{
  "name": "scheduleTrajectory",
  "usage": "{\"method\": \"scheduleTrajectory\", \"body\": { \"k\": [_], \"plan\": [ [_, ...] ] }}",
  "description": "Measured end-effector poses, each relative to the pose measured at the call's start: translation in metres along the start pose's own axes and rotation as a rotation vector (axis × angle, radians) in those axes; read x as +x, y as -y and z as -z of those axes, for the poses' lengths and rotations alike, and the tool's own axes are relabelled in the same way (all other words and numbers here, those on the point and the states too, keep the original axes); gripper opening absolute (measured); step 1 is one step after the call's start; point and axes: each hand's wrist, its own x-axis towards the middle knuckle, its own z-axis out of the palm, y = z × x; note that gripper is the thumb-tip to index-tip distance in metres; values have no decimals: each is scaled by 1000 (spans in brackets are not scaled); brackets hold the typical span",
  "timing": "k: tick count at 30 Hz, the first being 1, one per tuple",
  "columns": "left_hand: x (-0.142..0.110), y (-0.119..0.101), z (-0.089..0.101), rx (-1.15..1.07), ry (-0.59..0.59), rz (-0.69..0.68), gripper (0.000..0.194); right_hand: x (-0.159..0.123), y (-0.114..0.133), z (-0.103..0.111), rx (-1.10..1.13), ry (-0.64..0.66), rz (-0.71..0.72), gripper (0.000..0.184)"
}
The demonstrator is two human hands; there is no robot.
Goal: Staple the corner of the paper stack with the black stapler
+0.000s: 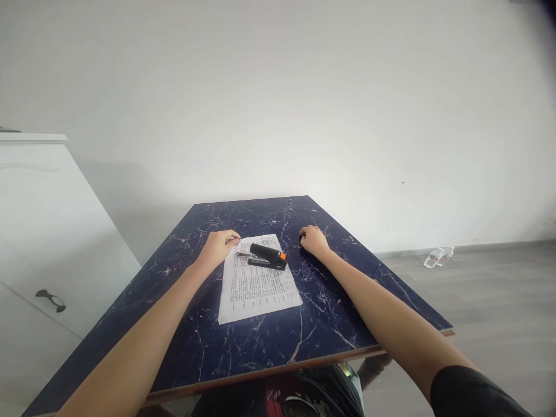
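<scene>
A black stapler (268, 255) with an orange mark at its right end lies on the stack of printed paper sheets (256, 295). Its upper arm is raised and a silver rail (246, 255) sticks out to the left. My left hand (217, 248) is at the paper's far left corner, thumb and fingertips pinched together. Whether they grip the corner or some small thing is too small to tell. To the right of the paper, apart from it, my right hand (314, 240) rests on the table with curled fingers. Their tips are partly hidden.
Everything lies on a dark blue marble-patterned table (260, 347), its far edge close to a white wall (278, 116). A white cabinet (52, 220) with a dark handle (50, 300) stands at the left. On the floor at the right lies a crumpled clear plastic item (438, 256).
</scene>
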Motion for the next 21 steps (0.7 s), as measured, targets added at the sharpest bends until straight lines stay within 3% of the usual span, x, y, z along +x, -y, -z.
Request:
{"method": "scheduleTrajectory", "body": {
  "k": [5, 11, 16, 21],
  "plan": [
    [1, 1, -6, 42, 132, -86, 21, 0, 1, 1, -2, 8, -1, 35],
    [3, 9, -12, 116, 203, -188, 18, 0, 1, 2, -2, 19, -3, 35],
    [4, 15, -15, 101, 289, -166, 21, 0, 1, 3, 2, 32, -10, 35],
    [5, 16, -15, 79, 305, -180, 26, 0, 1, 3, 7, 29, 1, 36]
  ]
}}
